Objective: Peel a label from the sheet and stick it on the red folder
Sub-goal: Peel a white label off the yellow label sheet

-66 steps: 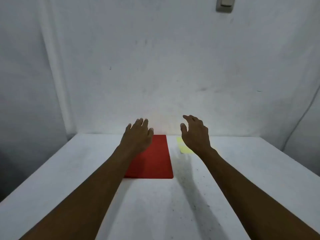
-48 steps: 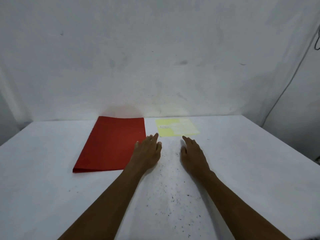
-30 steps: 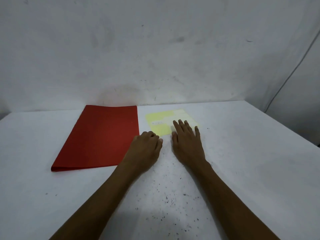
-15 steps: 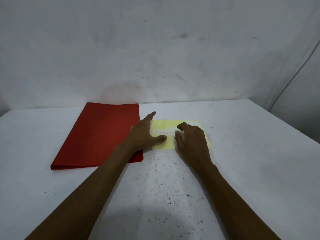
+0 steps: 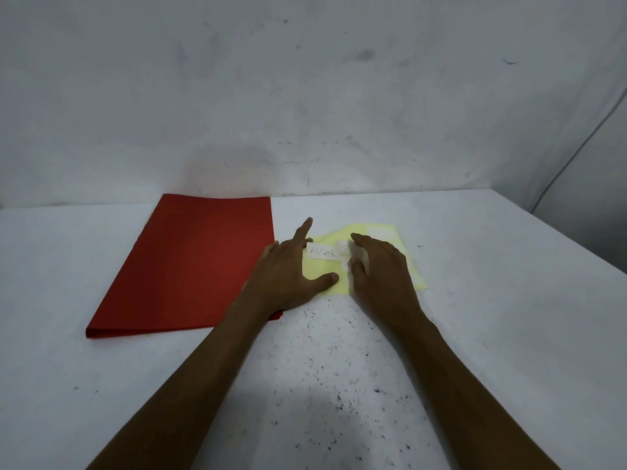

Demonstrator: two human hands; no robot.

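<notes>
Handwriting reading "ASSet" is seen on the white label (image 5: pixel 323 252), whose long axis runs left to right across the yellow sheet (image 5: pixel 407 266); its right end is curled up off the backing. The red folder (image 5: pixel 190 266) is laid flat just left of the sheet, long axis running away from the viewer. Both are carried by a white table (image 5: pixel 509 334) speckled with dark flecks, set against a stained white wall (image 5: pixel 305 96). The sheet is pinned by the spread left hand (image 5: pixel 288 276), fingers apart. The label's lifted end is pinched by the right hand (image 5: pixel 380 269).
</notes>
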